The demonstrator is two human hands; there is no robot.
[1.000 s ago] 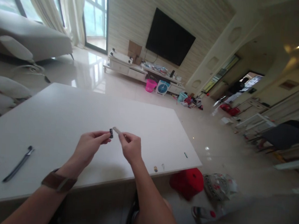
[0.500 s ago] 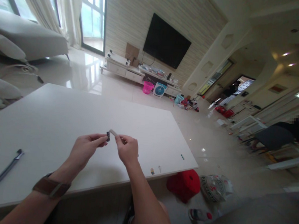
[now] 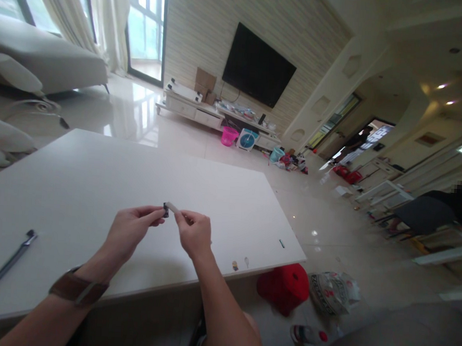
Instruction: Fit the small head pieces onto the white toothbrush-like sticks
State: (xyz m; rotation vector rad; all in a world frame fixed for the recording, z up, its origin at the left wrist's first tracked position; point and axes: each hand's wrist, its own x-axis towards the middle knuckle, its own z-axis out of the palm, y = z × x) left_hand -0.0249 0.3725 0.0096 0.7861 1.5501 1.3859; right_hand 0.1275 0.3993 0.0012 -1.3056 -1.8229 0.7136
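Observation:
Between the thumb and fingers of my left hand (image 3: 131, 229) is a small dark rectangular piece (image 3: 166, 210), held above the white table (image 3: 109, 171). My right hand (image 3: 194, 233) pinches a light grey strip (image 3: 172, 208), and its far end meets or overlaps the dark piece. Whether the two are joined I cannot tell. A brown band circles my left wrist. Left of my hands lies a long, dark, slim tool (image 3: 9, 259) with a short head. Near the table's right corner rests a small dark green piece (image 3: 282, 243).
Two small stickers or scraps (image 3: 235, 265) lie by the near edge. Beyond that edge stand a red stool (image 3: 286, 286), a stuffed plastic bag (image 3: 335, 292) and a bottle (image 3: 307, 334). Another person (image 3: 440, 206) is bent over at the far right; a further one is near the doorway.
The grey strip's tip has shifted slightly left and down onto the dark piece. My right hand has moved a little left with it.

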